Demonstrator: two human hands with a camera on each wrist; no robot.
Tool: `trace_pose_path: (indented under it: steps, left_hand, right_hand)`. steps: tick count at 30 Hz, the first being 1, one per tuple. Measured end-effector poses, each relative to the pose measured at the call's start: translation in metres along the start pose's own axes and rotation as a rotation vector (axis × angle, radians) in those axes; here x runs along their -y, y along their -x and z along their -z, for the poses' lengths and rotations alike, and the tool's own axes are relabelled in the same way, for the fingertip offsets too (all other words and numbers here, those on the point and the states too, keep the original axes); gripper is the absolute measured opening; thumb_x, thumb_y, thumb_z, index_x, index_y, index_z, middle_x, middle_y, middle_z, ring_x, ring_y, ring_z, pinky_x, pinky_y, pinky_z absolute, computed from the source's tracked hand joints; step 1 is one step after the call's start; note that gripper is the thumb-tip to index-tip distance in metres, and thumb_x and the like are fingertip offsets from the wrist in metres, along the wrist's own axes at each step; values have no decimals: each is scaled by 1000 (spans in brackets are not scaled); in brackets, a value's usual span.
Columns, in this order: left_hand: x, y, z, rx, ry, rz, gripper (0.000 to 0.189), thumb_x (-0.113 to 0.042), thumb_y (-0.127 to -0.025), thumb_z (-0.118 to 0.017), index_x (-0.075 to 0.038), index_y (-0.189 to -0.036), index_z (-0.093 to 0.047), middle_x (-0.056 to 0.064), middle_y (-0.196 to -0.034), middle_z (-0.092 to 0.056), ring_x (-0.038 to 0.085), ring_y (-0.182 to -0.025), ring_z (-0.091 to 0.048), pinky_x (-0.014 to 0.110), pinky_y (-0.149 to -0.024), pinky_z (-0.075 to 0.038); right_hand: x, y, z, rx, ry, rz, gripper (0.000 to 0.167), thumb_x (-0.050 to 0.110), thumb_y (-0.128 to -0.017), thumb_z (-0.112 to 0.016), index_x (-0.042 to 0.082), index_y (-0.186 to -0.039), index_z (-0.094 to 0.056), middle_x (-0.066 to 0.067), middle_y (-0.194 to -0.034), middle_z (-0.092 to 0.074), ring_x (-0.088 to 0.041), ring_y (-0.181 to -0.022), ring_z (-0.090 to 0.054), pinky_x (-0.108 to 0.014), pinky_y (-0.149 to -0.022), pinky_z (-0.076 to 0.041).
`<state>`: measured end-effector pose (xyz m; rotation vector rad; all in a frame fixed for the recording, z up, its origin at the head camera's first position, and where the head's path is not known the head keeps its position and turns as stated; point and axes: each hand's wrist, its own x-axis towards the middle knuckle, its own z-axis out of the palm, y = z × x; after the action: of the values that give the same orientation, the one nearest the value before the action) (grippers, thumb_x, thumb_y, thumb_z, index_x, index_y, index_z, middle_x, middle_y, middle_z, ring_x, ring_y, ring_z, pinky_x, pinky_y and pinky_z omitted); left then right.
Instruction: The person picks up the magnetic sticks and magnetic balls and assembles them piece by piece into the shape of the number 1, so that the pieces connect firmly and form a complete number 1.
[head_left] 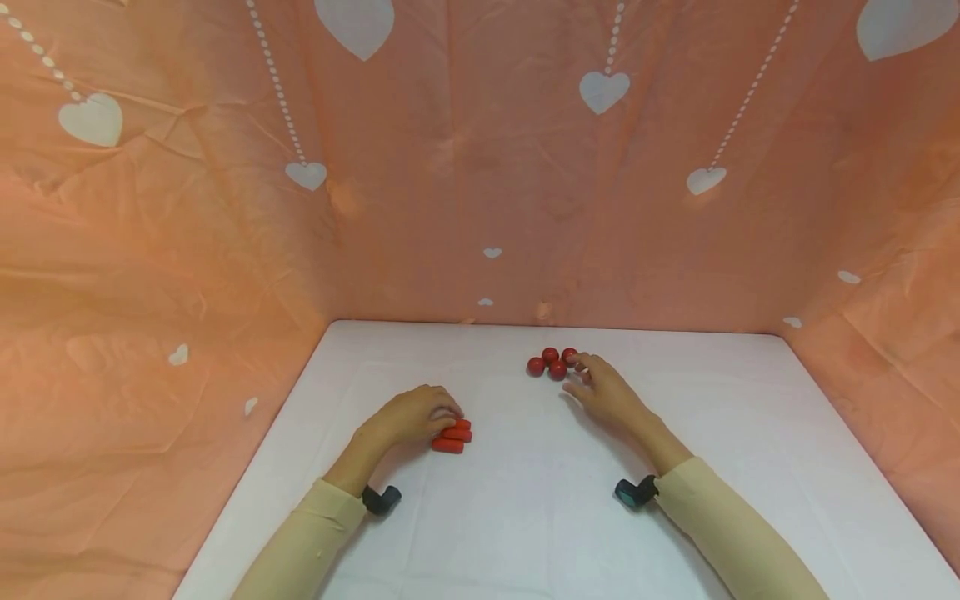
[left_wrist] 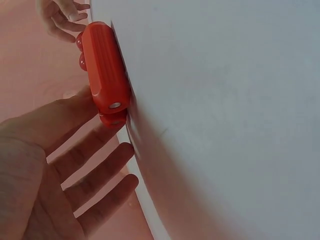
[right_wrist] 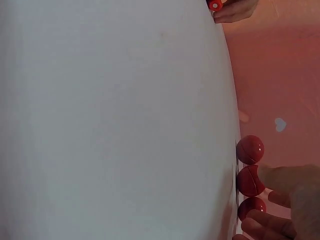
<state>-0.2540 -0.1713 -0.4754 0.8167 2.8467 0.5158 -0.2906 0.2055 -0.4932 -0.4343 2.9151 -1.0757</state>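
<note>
Three short red ridged plastic sticks (head_left: 448,447) lie side by side on the white table. My left hand (head_left: 411,414) is at their far left side, thumb and index finger pinching the farthest stick. In the left wrist view the nearest red stick (left_wrist: 106,67) shows a round pale spot on its end and partly hides the thumb tip. Several shiny red balls (head_left: 557,370) sit in a cluster farther back. Beside them my right hand (head_left: 611,396) has its thumb and fingers spread apart, the index fingertip right at the rightmost ball (head_left: 570,356). Thin seams mark the balls (right_wrist: 248,181) in the right wrist view.
The white table (head_left: 525,517) runs back to an orange cloth (head_left: 450,208) with white hearts, which also hangs at both sides. A dark wrist camera (head_left: 382,500) is on the left wrist, another dark camera (head_left: 635,492) on the right.
</note>
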Motion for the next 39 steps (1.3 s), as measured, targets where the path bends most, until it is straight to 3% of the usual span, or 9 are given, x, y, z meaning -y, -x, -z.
trace_pose_path:
  steps: [12, 24, 30, 39]
  left_hand:
    - [3, -3, -3, -4, -23, -13, 10, -21, -103, -74, -23, -111, -79, -7, -114, -72, 21, -113, -65, 44, -100, -55]
    - [0, -5, -3, -1, -40, -28, 9, -20, -103, -74, -19, -112, -75, -5, -111, -70, 21, -106, -64, 43, -96, -56]
    - [-3, -6, -2, -1, -51, -19, 14, -21, -103, -74, -16, -116, -74, -3, -107, -70, 21, -103, -65, 43, -94, -57]
    - [-11, -10, -2, 15, 45, 50, 18, -21, -101, -76, -16, -118, -73, -3, -105, -71, 19, -101, -65, 42, -96, -56]
  right_hand:
    - [2, -10, -5, -69, 41, 22, 41, 22, -101, -75, 3, -136, -65, -15, -115, -72, -32, -102, -66, -52, -91, -57]
    - [3, -16, -7, -97, 102, 20, 39, 26, -100, -77, 6, -132, -66, -12, -117, -73, -29, -99, -67, -50, -85, -55]
    - [3, -18, -8, -90, 113, -4, 39, 27, -100, -77, 7, -131, -66, -10, -112, -74, -28, -96, -66, -49, -83, -54]
    - [9, -18, -9, -93, 101, -19, 37, 28, -99, -79, 6, -127, -67, -8, -106, -76, -27, -92, -66, -48, -82, -53]
